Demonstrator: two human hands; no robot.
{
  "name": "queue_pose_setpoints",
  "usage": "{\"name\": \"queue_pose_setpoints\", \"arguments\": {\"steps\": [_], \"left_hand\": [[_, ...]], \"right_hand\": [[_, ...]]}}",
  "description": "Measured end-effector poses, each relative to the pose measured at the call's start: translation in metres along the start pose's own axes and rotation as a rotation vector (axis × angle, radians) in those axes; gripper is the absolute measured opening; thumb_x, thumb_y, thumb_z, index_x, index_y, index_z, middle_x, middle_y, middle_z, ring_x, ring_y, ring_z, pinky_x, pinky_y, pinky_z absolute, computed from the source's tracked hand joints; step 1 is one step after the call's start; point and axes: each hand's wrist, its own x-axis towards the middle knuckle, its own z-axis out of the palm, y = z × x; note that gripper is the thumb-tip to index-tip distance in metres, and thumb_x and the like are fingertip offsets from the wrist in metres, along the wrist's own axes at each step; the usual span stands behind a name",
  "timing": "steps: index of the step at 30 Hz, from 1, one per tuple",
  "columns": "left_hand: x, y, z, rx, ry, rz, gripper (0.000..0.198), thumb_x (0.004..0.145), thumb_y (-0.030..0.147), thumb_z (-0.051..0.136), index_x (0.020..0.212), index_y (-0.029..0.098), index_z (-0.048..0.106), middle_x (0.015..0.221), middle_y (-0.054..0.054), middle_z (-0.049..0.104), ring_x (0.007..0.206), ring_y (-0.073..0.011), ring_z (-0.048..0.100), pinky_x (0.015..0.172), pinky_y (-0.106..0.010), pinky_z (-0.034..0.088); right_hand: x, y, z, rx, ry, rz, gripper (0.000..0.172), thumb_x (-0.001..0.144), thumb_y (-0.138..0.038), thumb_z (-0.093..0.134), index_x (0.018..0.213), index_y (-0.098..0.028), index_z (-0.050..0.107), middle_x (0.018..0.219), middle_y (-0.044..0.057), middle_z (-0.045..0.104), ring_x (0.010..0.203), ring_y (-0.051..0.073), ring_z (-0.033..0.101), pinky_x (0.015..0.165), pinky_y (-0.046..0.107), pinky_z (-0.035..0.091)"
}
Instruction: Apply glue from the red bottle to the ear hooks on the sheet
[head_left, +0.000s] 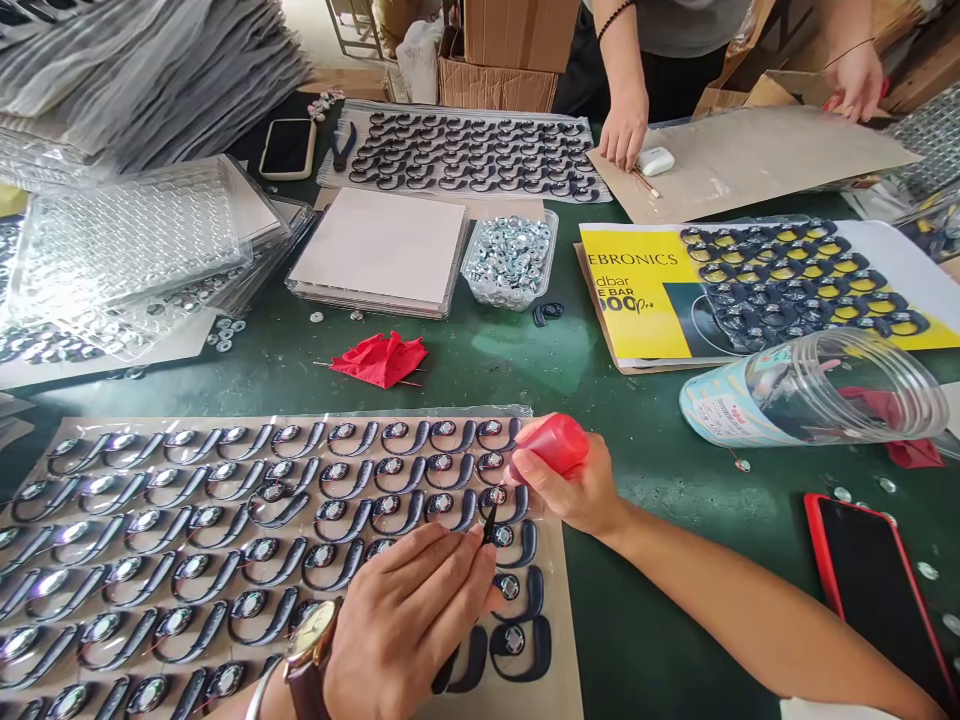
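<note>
My right hand (589, 485) is wrapped round a small red bottle (559, 443), its tip pointing down and left over the right columns of a board. My left hand (420, 610), with a watch (311, 632) on the wrist, grips dark pointed tweezers (490, 525); their tip is beside a round metal part in a black hook-shaped piece (495, 497). Rows of such hook-shaped pieces with shiny round parts and thin reddish wires cover the brown board (562, 640) under plastic film. My left hand hides some pieces in the lower middle.
Beyond the board are a red cloth (381, 360), a tub of metal discs (511, 262) and stacked sheets (379, 250). A clear jar (810, 390) and red-cased phone (874, 590) lie right. Another person's hands (624, 128) hold a brown sheet (757, 150) at the back.
</note>
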Motion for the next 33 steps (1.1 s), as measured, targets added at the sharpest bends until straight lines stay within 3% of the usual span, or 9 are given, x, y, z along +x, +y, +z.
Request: {"name": "queue_pose_setpoints", "arguments": {"steps": [11,24,33], "left_hand": [[0.005,-0.006,-0.003,-0.152,0.024,-0.09,0.02,0.09,0.008,0.052,0.103,0.007,0.067,0.095,-0.008,0.075,0.088,-0.0166,0.071,0.085,-0.031,0.056],[0.005,-0.011,-0.004,-0.227,0.013,-0.141,0.024,0.086,0.004,0.053,0.106,0.009,0.064,0.095,-0.009,0.074,0.082,-0.0163,0.07,0.08,-0.032,0.057],[0.015,-0.025,-0.006,-0.352,0.061,-0.382,0.017,0.092,0.009,0.052,0.094,0.016,0.068,0.086,-0.004,0.075,0.073,-0.0133,0.07,0.07,-0.025,0.056]], "right_hand": [[0.004,-0.013,-0.003,-0.093,0.016,-0.023,0.031,0.093,-0.035,0.061,0.067,-0.019,0.061,0.06,0.001,0.065,0.055,0.015,0.064,0.058,0.027,0.052],[0.001,-0.01,-0.002,0.005,-0.016,-0.004,0.026,0.09,-0.035,0.064,0.07,-0.018,0.062,0.061,0.003,0.065,0.054,0.017,0.066,0.054,0.029,0.053],[-0.001,-0.006,-0.002,-0.012,-0.082,-0.048,0.018,0.084,-0.036,0.071,0.08,-0.02,0.064,0.066,0.002,0.069,0.057,0.016,0.066,0.056,0.028,0.055]]}}
